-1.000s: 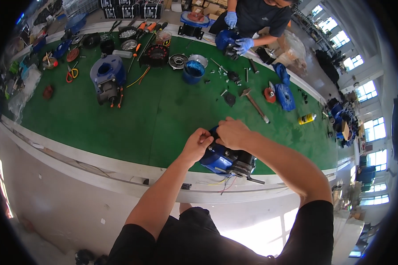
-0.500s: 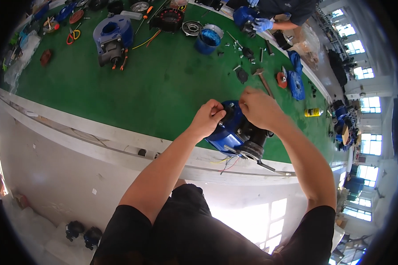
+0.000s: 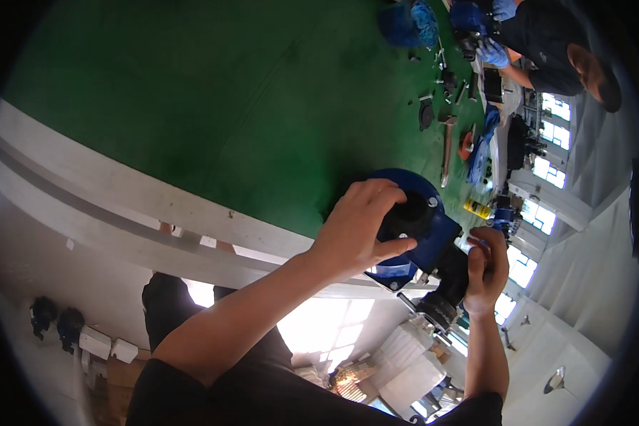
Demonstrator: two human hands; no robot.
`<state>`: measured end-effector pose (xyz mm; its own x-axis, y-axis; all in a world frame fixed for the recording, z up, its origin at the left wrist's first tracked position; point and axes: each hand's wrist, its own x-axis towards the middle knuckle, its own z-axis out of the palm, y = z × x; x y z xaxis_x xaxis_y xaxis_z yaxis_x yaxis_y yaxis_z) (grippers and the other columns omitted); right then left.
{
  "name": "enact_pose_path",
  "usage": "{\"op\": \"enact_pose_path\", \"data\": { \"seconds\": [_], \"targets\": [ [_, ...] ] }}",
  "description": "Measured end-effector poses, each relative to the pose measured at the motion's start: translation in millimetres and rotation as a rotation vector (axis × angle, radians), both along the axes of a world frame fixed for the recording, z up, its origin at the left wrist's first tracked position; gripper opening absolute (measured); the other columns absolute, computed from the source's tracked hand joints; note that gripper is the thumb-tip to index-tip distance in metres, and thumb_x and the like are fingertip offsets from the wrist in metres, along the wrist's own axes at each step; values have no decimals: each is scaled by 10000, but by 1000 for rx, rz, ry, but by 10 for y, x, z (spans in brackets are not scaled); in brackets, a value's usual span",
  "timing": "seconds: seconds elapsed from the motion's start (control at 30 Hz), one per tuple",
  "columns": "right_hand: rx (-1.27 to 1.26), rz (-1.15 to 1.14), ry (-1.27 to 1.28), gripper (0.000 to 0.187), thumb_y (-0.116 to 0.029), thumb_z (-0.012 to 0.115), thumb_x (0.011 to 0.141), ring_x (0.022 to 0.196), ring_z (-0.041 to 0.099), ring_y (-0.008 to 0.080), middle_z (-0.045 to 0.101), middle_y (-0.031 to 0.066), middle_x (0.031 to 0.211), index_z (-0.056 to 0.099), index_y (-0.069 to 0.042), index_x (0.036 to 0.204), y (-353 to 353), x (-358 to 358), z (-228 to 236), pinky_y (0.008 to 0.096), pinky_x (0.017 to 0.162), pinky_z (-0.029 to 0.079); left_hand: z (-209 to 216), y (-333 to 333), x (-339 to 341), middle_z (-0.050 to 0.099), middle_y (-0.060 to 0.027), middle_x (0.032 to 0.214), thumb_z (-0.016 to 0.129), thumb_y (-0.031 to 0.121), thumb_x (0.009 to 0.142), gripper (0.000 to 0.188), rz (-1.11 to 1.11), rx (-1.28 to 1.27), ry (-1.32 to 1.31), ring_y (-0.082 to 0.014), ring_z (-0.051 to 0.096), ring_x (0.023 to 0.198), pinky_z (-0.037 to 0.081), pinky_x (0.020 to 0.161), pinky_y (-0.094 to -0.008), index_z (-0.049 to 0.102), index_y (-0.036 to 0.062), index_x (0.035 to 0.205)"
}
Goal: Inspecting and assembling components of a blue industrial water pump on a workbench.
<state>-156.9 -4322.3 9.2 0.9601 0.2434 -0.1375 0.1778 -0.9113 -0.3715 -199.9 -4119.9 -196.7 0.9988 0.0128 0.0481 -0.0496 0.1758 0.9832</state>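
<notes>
A blue pump-like housing [image 3: 440, 231] with bolts round its rim sits at the bench's near edge, tilted toward me. Its round middle is dark, and I cannot tell whether that is an opening or a black part. My left hand [image 3: 358, 227] grips the housing there, thumb and fingers spread around the dark middle. From the housing's right side a black elbow pipe [image 3: 451, 277] sticks out, ending in a round flange [image 3: 437, 312]. Beside this pipe is my right hand [image 3: 486, 273], loosely curled, thumb apart from the fingers, with nothing visible in it.
On the green bench top [image 3: 213, 106] lie a hammer [image 3: 447, 149], a black plate [image 3: 425, 113], a yellow can [image 3: 477, 208] and blue parts [image 3: 483, 145]. A blue tub [image 3: 397, 28] stands farther off. Across the bench, a person in blue gloves [image 3: 493, 53] handles another blue housing [image 3: 468, 18].
My view has swung, so the bench items appear farther right. My left hand has opened from a pinch and spread over the housing. My right hand has left the housing's top for the pipe's side.
</notes>
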Motion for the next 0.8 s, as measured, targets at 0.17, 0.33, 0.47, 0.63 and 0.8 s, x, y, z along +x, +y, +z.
{"op": "enact_pose_path", "data": {
  "seconds": [0.17,0.33,0.47,0.63,0.8],
  "targets": [
    [-169,15,3,510,-373,548,1072,1091,635,322,644,213,1173,657,101,1225,-72,-7,30,423,955,516,-155,-137,-62,597,-167,1400,974,320,769,561,68,-120,-30,-413,584,1272,489,1028,-545,672,100,1188],
    [-323,132,38,478,-351,478,1058,1031,669,330,682,231,1093,660,75,1172,28,81,44,441,901,545,-158,-168,-85,625,-176,1412,956,314,778,442,39,-219,14,-407,615,1279,485,985,-505,711,181,1122],
    [-346,179,35,458,-340,449,1050,968,686,343,689,228,1065,645,60,1154,58,112,10,461,843,576,-89,-134,-62,624,-174,1445,927,292,803,412,43,-228,75,-399,610,1302,479,977,-497,712,224,1149],
    [-372,189,30,443,-339,456,1038,952,689,364,692,229,1047,645,48,1141,82,126,12,469,827,584,-38,-115,-67,617,-174,1455,922,266,770,417,-25,-229,112,-396,564,1330,458,1012,-494,732,197,1135],
    [-378,196,29,437,-340,459,1033,931,693,378,697,229,1010,649,41,1129,91,130,7,474,810,586,0,-37,56,592,-187,1497,879,232,750,340,-105,-217,151,-400,527,1347,431,1038,-495,758,141,1055]
  ]
}}
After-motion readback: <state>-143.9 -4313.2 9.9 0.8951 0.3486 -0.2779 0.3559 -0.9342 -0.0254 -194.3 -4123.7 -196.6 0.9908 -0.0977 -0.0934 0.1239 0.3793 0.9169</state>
